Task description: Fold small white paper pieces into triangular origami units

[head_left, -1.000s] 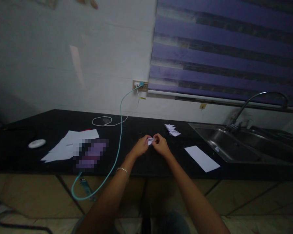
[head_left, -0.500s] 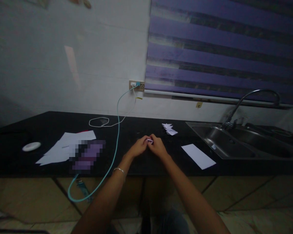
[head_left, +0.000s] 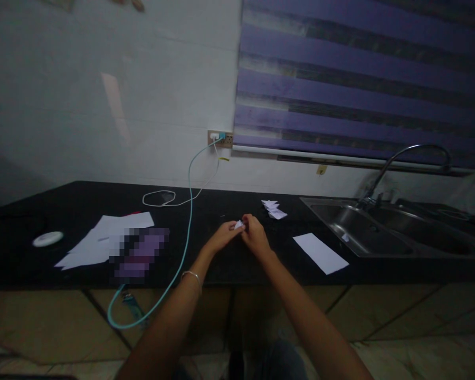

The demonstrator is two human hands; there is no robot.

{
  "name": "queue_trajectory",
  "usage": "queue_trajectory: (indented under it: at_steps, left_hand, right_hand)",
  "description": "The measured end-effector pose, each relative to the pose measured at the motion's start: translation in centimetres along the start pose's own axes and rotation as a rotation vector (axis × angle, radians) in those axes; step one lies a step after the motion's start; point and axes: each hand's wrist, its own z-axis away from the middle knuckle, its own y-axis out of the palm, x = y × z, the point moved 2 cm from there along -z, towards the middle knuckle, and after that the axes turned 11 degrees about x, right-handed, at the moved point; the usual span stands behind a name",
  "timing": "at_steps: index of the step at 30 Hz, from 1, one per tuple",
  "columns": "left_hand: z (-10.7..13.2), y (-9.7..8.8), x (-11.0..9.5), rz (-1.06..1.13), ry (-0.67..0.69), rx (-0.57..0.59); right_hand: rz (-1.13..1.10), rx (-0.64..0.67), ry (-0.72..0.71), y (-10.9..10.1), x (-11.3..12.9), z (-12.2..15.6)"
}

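Over the black counter, my left hand (head_left: 222, 236) pinches a small folded piece of white paper (head_left: 238, 224). My right hand (head_left: 256, 235) is closed at the same paper's right side, its fingertips against it and partly hiding it. Beyond my hands to the right lie several small folded paper pieces (head_left: 274, 209), grouped together. A flat white paper strip (head_left: 320, 253) rests on the counter to the right of my right hand.
White paper sheets (head_left: 91, 244) overlap at the left, beside a blurred purple item (head_left: 142, 256) and a white oval object (head_left: 48, 239). A teal cable (head_left: 189, 232) loops from the wall socket (head_left: 220, 139) over the counter's front edge. The steel sink (head_left: 342, 227) is at right.
The folded paper has been turned between my fingers and now shows a pointed white face. My right fingers have shifted slightly up. The view has moved a little.
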Motion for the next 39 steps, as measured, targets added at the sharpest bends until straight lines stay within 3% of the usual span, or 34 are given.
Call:
queue_trajectory:
  at_steps: [8, 16, 19, 23, 26, 33, 39]
  left_hand:
    - [-0.1, -0.4, 0.2, 0.000, -0.001, 0.012]
    - [-0.2, -0.8, 1.6, 0.049, 0.027, 0.020]
    - [-0.3, -0.9, 1.6, 0.069, 0.043, -0.001]
    - [-0.2, -0.7, 1.0, -0.026, 0.068, 0.066]
    - [0.2, -0.4, 0.5, -0.079, 0.029, 0.120]
    - [0.6, -0.1, 0.1, -0.110, 0.046, 0.185]
    - [0.2, 0.0, 0.8, -0.115, 0.014, 0.042]
  right_hand:
    - [0.009, -0.063, -0.022, -0.5, 0.3, 0.1]
    - [-0.183, 0.029, -0.112, -0.1, 0.2, 0.0]
    - [-0.420, 0.033, -0.006, 0.2, -0.7, -0.2]
    - [-0.707, 0.092, 0.119, 0.4, -1.8, -0.6]
    - [-0.743, 0.141, 0.135, 0.5, -2.3, -0.7]
    - [-0.807, 0.114, 0.182, 0.9, -3.0, -0.7]
    - [-0.852, 0.047, 0.199, 0.5, -2.9, -0.7]
